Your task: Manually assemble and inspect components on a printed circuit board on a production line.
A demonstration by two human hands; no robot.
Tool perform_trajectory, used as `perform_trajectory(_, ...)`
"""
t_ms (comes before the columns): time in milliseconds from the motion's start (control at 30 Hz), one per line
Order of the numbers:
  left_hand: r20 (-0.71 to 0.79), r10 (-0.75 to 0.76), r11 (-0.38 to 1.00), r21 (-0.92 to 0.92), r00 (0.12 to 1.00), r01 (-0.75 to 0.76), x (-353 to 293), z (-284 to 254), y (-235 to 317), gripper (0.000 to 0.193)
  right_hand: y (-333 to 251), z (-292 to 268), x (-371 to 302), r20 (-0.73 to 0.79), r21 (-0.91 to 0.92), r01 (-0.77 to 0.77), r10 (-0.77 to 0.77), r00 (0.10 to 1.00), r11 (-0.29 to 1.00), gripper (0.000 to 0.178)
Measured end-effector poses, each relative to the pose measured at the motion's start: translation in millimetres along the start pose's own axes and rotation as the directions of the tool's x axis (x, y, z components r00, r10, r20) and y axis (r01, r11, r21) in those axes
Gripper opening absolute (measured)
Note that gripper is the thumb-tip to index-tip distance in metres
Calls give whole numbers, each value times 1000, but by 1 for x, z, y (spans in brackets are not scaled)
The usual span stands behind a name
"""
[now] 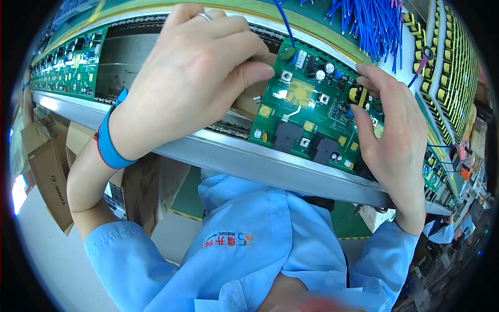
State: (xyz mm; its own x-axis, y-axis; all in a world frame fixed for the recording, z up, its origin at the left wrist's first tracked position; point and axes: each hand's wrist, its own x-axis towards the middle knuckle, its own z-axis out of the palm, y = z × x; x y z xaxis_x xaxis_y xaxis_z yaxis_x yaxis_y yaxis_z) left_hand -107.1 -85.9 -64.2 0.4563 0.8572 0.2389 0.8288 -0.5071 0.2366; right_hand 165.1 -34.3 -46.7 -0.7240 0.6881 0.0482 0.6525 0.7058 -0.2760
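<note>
A green circuit board lies on the rail conveyor in front of me, fitted with black blocks, silver capacitors and yellow pads. My left hand is above the board's left edge, its fingers bent in and the thumb close to the index finger; whatever is between the fingertips is hidden. A blue wire rises from the board's upper left corner beside that hand. Over the board's right part, my right hand has its thumb and fingers closed about a small yellow-and-black transformer at the board surface.
Another populated board is farther left on the conveyor, whose metal front rail runs before me. Blue wires lie in a bundle behind. Trays of yellow-and-black transformers stand at right, near a purple-handled tool. Cardboard boxes stand below left.
</note>
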Motion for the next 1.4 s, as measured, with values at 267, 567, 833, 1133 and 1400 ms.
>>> perform_trajectory(267, 111, -97, 964, -235, 989, 121, -9, 16, 4, 20, -5, -1, 5, 23, -50, -2, 3, 1000, 999, 56)
perform_trajectory(567, 124, -66, 960, -263, 990, 97, 2, 14, 12, 15, -3, -9, -4, -36, -71, 74, -77, 996, 995, 54)
perform_trajectory(833, 231, -19, 955, -285, 973, 86, 37, 9, 44, 13, -27, 8, -40, -138, 18, 360, -354, 925, 933, 28)
perform_trajectory(1133, 252, 75, 966, -257, 965, -8, 51, 23, 57, 15, -45, 45, -28, -164, -36, 376, -377, 912, 926, 16)
perform_trajectory(1400, 260, 136, 961, -269, 956, -64, 51, 30, 57, 23, -24, 34, -34, 24, 66, 259, -261, 965, 964, 8)
